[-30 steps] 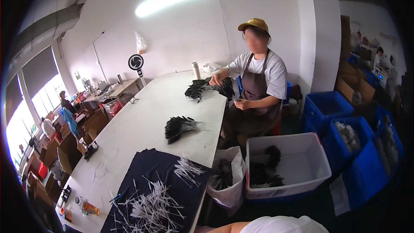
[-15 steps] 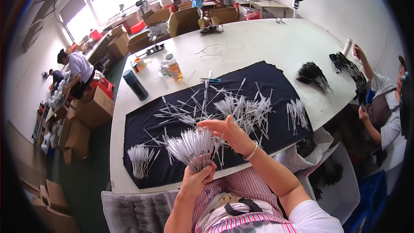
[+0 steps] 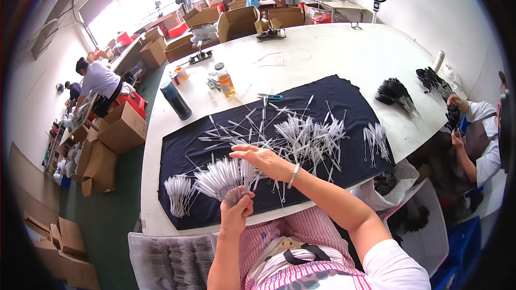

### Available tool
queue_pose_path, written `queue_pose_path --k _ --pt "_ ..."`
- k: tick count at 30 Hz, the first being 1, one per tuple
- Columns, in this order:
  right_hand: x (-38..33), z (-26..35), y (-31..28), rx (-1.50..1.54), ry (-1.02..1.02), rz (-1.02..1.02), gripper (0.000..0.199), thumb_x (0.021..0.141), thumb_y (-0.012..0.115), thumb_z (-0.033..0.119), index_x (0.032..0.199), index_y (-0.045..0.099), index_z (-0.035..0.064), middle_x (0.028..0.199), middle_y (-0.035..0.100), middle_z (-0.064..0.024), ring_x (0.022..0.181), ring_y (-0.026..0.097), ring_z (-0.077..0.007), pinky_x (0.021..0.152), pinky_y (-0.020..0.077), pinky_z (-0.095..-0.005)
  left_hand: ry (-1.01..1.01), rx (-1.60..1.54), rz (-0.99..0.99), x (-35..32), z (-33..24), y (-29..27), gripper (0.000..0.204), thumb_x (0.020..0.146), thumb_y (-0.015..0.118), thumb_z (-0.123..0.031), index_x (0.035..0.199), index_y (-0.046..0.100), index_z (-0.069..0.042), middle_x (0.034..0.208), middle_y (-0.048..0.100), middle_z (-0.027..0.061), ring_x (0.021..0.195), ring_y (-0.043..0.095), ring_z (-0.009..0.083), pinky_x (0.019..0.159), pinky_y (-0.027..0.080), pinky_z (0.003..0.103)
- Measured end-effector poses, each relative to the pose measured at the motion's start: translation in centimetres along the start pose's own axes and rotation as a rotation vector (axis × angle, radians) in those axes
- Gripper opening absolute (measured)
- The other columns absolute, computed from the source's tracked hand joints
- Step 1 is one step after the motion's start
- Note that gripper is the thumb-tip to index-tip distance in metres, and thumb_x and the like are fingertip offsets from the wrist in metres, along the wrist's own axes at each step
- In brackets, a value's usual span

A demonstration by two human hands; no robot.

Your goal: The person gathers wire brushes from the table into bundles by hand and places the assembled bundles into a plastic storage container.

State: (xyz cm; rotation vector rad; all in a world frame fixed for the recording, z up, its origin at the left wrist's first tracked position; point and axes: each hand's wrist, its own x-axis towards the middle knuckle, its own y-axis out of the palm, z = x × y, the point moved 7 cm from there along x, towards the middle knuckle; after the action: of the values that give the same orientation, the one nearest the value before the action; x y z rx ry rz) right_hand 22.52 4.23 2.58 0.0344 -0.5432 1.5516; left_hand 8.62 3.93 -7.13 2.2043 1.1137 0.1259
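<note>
My left hand (image 3: 236, 214) is closed around the wire ends of a fanned bundle of small white-bristled wire brushes (image 3: 219, 178), bristles pointing up and away. Beside the bundle's upper right, my right hand (image 3: 267, 162) has its fingers stretched out, with a bracelet at the wrist; whether it touches the bristles I cannot tell. Under both hands lies a dark navy cloth (image 3: 352, 102). A heap of loose brushes (image 3: 309, 137) spreads over its middle. One gathered group of brushes (image 3: 178, 194) lies at the left, and a smaller cluster of brushes (image 3: 376, 140) at the right.
On the white table (image 3: 333, 53) stand a dark tumbler (image 3: 176, 101) and a jar of amber liquid (image 3: 224, 80). Blue-handled snips (image 3: 273, 97) lie at the cloth's far edge. Black brushes (image 3: 395, 94) lie at right, near a co-worker (image 3: 475, 139). Below the table's near edge is a brush-filled bin (image 3: 172, 262).
Both hands and the bundle have shifted left, the bundle now nearer the gathered group. My right hand has turned flatter across the bundle's top. The co-worker's raised arm at right has come down.
</note>
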Motion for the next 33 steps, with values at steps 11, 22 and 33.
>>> queue_pose_path --k 11,22,33 --pt "1.5 2.0 1.1 -0.350 -0.126 0.013 0.051 0.091 0.021 0.038 0.114 0.051 0.0034 0.116 0.051 -0.0156 0.111 0.045 -0.0276 0.100 0.0237 -0.0395 -0.081 -0.035 0.025 0.0 -0.4 -0.6 0.026 0.075 0.058 0.004 0.100 0.054 -0.003 0.083 0.060 0.0155 0.056 0.051 0.0123 0.045 0.036 0.021" --pt "2.2 2.9 1.8 -0.360 -0.018 0.146 0.052 0.092 0.020 0.041 0.119 0.047 0.0069 0.122 0.048 -0.0099 0.118 0.039 -0.0220 0.102 0.0117 -0.0470 -0.057 0.035 0.048 -0.1 -0.2 -0.2 0.030 0.073 0.060 0.005 0.101 0.053 -0.001 0.084 0.059 0.0158 0.052 0.045 0.0091 0.042 0.030 0.018" --pt "2.5 3.6 2.1 -0.377 -0.096 0.199 0.055 0.090 0.021 0.044 0.119 0.047 0.0063 0.120 0.048 -0.0161 0.118 0.039 -0.0264 0.104 0.0108 -0.0449 -0.100 0.156 0.093 0.9 0.8 0.9 0.025 0.074 0.060 0.003 0.098 0.055 -0.002 0.082 0.060 0.0142 0.051 0.045 0.0071 0.042 0.031 0.017"
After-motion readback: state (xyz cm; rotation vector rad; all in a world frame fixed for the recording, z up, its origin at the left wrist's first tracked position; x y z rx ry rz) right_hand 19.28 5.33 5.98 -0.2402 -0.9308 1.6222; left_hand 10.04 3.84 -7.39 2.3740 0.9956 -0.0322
